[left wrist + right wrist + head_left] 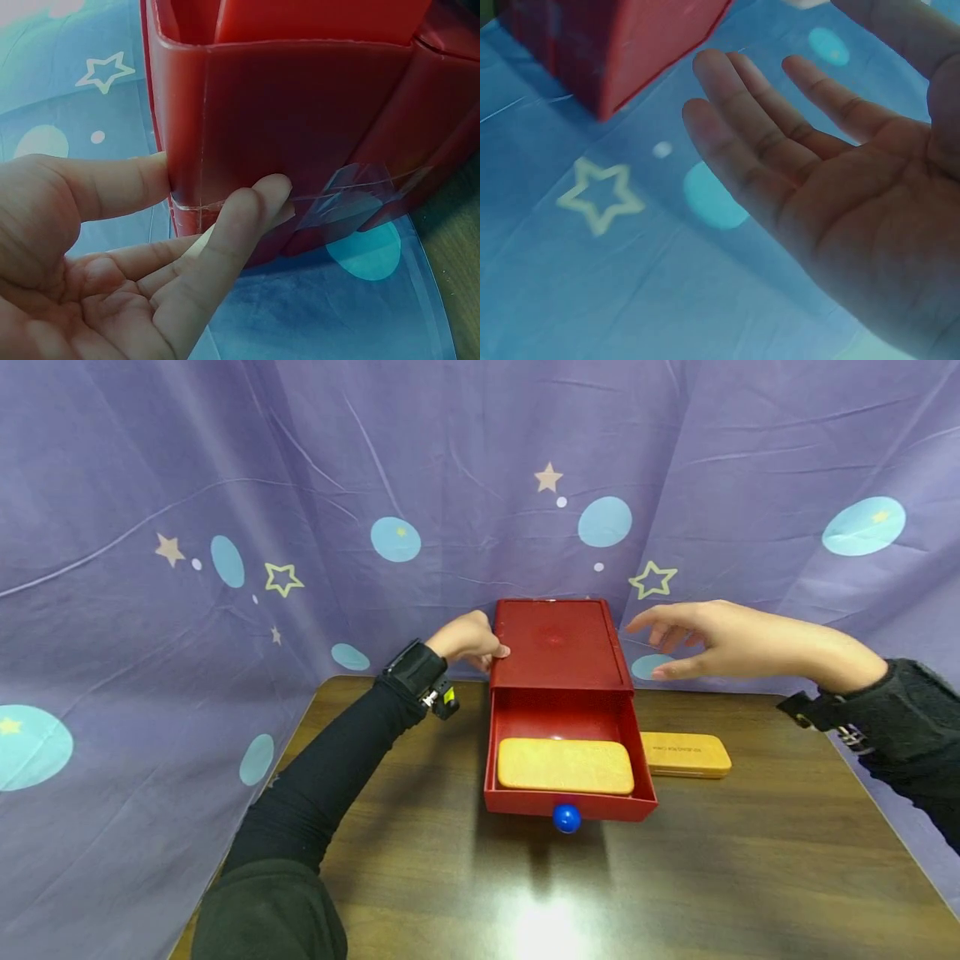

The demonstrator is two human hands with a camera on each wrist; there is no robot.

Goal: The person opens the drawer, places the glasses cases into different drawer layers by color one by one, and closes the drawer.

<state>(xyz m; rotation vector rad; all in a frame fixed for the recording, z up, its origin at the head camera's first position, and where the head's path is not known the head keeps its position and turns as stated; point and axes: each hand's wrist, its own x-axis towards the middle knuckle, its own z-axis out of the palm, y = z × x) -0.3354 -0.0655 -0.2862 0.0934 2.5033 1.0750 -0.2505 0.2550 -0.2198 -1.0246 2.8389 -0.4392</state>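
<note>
A red box (558,647) stands on the table with its drawer (517,800) pulled out toward me. The drawer has a blue knob (567,817) and holds an orange case (566,766). My left hand (472,643) touches the box's back left corner. In the left wrist view, the left hand (217,191) has its thumb and one fingertip against the red box (300,112). My right hand (675,643) hovers open to the right of the box, fingers spread, touching nothing. The right wrist view shows the right hand (795,142) with an empty palm, near a corner of the box (622,45).
A second orange case (686,754) lies on the dark wooden table (750,877), just right of the drawer. A purple curtain (375,485) with stars and blue dots hangs close behind the box and along both sides of the table.
</note>
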